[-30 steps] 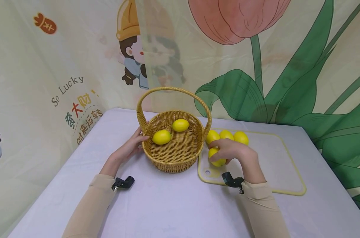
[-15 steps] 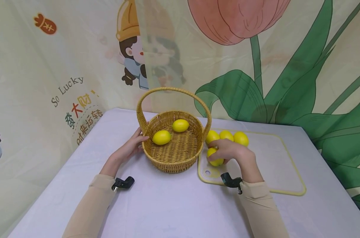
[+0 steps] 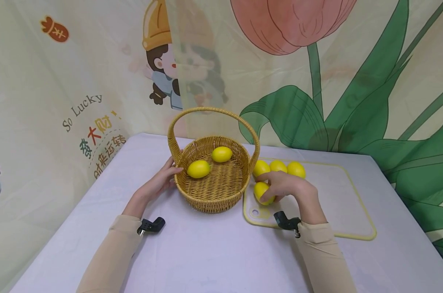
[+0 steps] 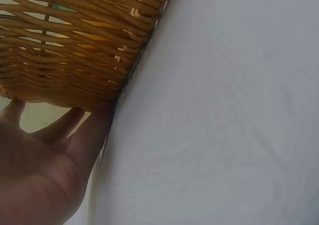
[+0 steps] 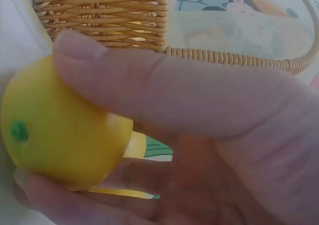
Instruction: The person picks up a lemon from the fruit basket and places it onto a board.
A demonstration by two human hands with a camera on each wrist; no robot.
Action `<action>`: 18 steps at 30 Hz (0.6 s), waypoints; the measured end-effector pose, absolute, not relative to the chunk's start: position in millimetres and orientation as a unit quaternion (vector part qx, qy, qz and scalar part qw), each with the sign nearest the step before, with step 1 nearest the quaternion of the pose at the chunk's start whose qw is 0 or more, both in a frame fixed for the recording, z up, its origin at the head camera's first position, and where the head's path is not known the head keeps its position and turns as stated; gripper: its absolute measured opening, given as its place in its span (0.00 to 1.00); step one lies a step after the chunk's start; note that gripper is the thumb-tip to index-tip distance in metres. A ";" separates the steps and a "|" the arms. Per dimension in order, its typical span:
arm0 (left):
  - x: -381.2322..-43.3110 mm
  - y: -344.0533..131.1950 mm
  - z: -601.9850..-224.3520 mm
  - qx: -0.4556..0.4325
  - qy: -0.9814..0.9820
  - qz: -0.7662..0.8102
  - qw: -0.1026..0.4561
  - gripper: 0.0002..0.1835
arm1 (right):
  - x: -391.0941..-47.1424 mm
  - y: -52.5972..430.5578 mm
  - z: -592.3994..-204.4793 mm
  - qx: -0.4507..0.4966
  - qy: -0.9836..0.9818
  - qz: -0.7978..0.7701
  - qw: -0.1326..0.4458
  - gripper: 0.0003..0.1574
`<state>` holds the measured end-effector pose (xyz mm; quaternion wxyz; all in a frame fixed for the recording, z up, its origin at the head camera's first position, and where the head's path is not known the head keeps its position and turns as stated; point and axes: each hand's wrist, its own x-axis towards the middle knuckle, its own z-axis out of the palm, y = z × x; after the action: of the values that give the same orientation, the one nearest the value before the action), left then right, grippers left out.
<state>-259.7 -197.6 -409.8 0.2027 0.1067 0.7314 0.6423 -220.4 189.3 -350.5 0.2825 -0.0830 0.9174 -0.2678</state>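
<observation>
My left hand (image 3: 161, 179) holds the left side of a round wicker basket (image 3: 210, 205), thumb at the rim. In the left wrist view, fingers (image 4: 94, 133) touch the basket's woven wall (image 4: 75, 51). Two lemons, one nearer (image 3: 198, 169) and one farther (image 3: 222, 154), lie inside the basket. My right hand (image 3: 289, 186) grips another lemon (image 3: 263, 193) over the left end of a cutting board (image 3: 334, 203). In the right wrist view, thumb and fingers lie around that lemon (image 5: 55, 130), whose green tip faces left.
Three more lemons, left (image 3: 261, 168), middle (image 3: 278, 166) and right (image 3: 296, 169), sit in a row along the board's far side. The basket's tall arched handle (image 3: 214, 109) stands upright. A white cloth (image 3: 214, 252) covers the table, and a printed curtain (image 3: 214, 61) hangs behind.
The gripped lemon has shifted slightly left and turned in my right hand, near the board. My left hand, the basket and the other lemons stay where they were.
</observation>
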 end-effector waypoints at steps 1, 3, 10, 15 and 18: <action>-259.6 -197.6 -409.8 0.106 0.731 0.643 0.202 0.39 | -220.6 189.5 -350.6 -0.084 0.917 -0.268 0.282 0.45; -259.4 -197.9 -409.8 0.107 0.731 0.643 0.202 0.39 | -221.3 190.1 -350.9 -0.086 0.918 -0.268 0.281 0.45; -259.6 -198.3 -410.5 0.108 0.733 0.640 0.202 0.39 | -223.6 190.6 -352.5 -0.092 0.919 -0.272 0.270 0.44; -260.0 -198.2 -410.8 0.105 0.735 0.639 0.200 0.39 | -223.9 190.4 -351.9 -0.095 0.923 -0.265 0.261 0.43; -260.1 -197.7 -410.6 0.101 0.738 0.636 0.199 0.39 | -223.1 189.9 -350.5 -0.093 0.925 -0.261 0.261 0.43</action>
<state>-260.1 -197.7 -410.6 0.1994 0.1013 0.7382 0.6365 -223.1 189.9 -350.5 0.2606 -0.0934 0.9247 -0.2615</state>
